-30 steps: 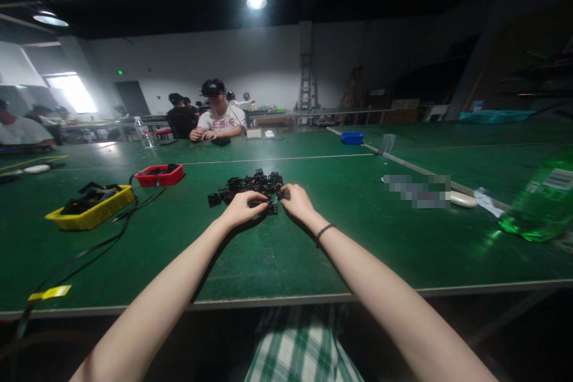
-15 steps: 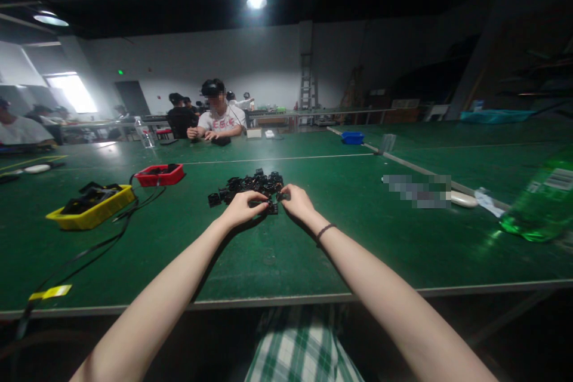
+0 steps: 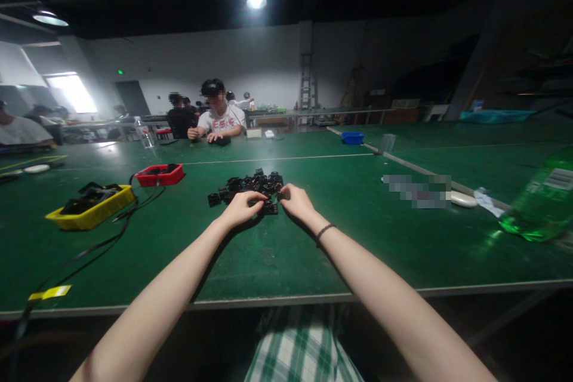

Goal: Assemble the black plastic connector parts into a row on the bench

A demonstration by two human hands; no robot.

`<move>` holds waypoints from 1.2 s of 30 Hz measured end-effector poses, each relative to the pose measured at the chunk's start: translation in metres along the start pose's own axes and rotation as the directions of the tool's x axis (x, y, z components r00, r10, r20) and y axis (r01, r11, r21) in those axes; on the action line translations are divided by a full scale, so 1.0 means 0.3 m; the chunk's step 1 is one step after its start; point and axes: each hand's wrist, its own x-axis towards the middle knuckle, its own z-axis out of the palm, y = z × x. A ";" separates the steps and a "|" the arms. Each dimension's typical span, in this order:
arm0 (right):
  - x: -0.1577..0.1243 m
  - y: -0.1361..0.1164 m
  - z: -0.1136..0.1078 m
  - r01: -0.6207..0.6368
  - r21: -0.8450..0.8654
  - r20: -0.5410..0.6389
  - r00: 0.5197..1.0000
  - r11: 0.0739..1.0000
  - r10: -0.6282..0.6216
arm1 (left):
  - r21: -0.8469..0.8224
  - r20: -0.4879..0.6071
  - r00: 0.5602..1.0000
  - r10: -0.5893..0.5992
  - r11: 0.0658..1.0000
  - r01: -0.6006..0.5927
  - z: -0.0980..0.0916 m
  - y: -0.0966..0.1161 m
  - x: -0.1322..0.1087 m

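Note:
A heap of small black plastic parts [image 3: 255, 182] lies on the green table before me. My left hand [image 3: 242, 206] rests against its near side, thumb and fingers curled round a small black part [image 3: 271, 209] at the heap's front edge. To the right of that part, my right hand [image 3: 297, 201] has thumb and forefinger pinched together at the heap's edge. What lies between those fingertips is too small and dark to name. The curled fingers of both hands are partly hidden.
At left stand a yellow bin [image 3: 92, 215] and a red bin [image 3: 160, 176] holding black parts, with black cables [image 3: 120, 221] beside them. A green bottle [image 3: 539, 203] stands at right. Farther back are a blue tray [image 3: 353, 138], a clear bottle [image 3: 144, 133] and a seated person [image 3: 221, 118].
My left thumb has drawn back slightly to the left, showing more of the small black part. My right hand stays almost in place. The person opposite has shifted a hand slightly.

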 end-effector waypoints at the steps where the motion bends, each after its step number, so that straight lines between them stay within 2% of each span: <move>1: 0.000 0.001 0.001 0.004 0.003 -0.003 1.000 1.000 -0.004 | 0.001 -0.001 1.000 -0.001 1.000 0.001 0.000 0.000 0.000; 11: 0.006 0.007 0.012 0.052 0.088 -0.050 0.998 0.995 -0.048 | 0.001 -0.012 1.000 -0.001 1.000 0.001 0.003 -0.004 0.002; 17: 0.006 0.005 0.016 0.158 0.171 -0.093 0.985 0.972 -0.144 | -0.015 -0.032 0.999 -0.011 1.000 0.010 0.007 -0.013 0.003; 22: 0.001 -0.001 0.012 0.254 0.190 -0.084 0.967 0.948 -0.242 | -0.024 -0.040 0.999 -0.025 0.999 0.024 0.009 -0.010 0.004; 36: 0.000 -0.008 0.010 0.398 0.201 -0.113 0.917 0.895 -0.382 | -0.057 -0.053 0.998 -0.030 0.998 0.027 0.009 -0.003 0.003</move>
